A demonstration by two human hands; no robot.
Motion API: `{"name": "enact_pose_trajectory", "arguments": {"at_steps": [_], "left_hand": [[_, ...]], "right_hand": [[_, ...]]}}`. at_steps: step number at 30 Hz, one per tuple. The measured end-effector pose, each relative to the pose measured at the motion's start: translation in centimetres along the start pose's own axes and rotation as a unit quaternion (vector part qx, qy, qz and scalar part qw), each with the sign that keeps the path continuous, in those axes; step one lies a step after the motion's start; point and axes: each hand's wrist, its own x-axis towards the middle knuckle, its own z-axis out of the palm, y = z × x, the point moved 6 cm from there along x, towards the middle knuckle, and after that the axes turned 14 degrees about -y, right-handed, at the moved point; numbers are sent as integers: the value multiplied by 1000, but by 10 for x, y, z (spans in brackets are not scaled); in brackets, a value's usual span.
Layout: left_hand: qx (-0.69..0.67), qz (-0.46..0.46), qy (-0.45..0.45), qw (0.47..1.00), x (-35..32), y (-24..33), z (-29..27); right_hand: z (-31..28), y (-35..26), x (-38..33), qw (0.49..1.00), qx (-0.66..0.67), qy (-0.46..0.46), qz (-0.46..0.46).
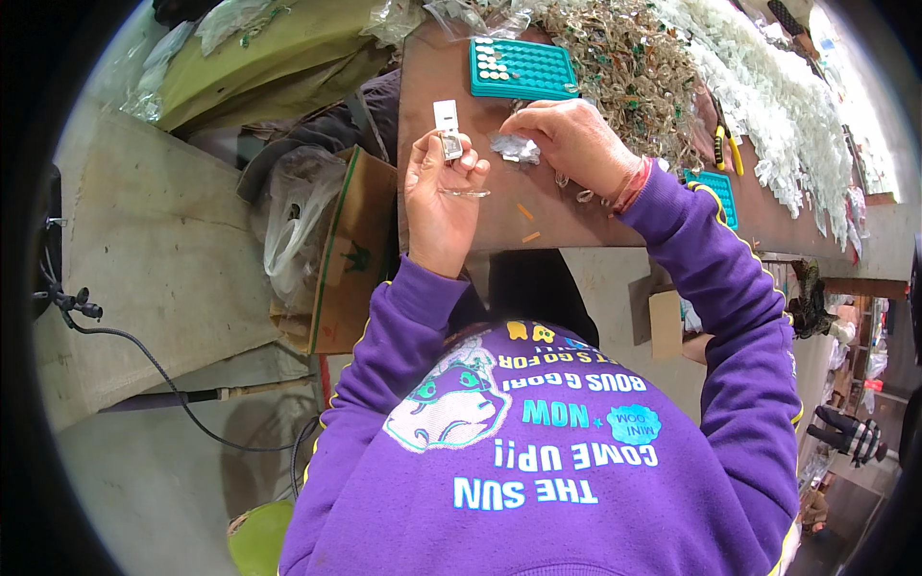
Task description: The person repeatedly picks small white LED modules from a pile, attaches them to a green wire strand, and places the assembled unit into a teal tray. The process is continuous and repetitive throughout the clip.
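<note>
My left hand (442, 202) is raised over the table's near left part, its fingers closed on a small white tag (445, 117) with a little grey, shiny piece at its lower end. A thin clear loop (466, 193) hangs out below the fingers. To the right, my right hand (574, 146) bends over a small pile of white tags (517, 148), fingers curled inward at its edge. What its fingertips pinch, if anything, is hidden. Beyond both hands lies a teal compartment tray (543, 72) with several round cream pieces (492, 62) in its left pockets.
A heap of clear, brown and green trinkets (624, 67) covers the table's back, beside a long mound of white tags (768, 115). Yellow-handled pliers (727, 144) and a second teal tray (715, 192) lie right. A cardboard box (351, 259) with a plastic bag (298, 221) stands left.
</note>
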Motion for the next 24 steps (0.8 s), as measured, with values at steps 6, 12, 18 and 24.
{"name": "enact_pose_trajectory", "arguments": {"at_steps": [6, 12, 18, 24], "left_hand": [[4, -10, -4, 1000, 2, -1, -3], [-2, -16, -1, 1000, 2, -1, -3], [-5, -13, 3, 1000, 2, -1, -5], [-4, -16, 4, 1000, 2, -2, -5]], "right_hand": [[8, -2, -2, 1000, -24, 16, 1], [-6, -10, -12, 999, 1, 7, -41], [-8, -33, -58, 999, 15, 10, 47], [36, -52, -53, 987, -137, -53, 61]]}}
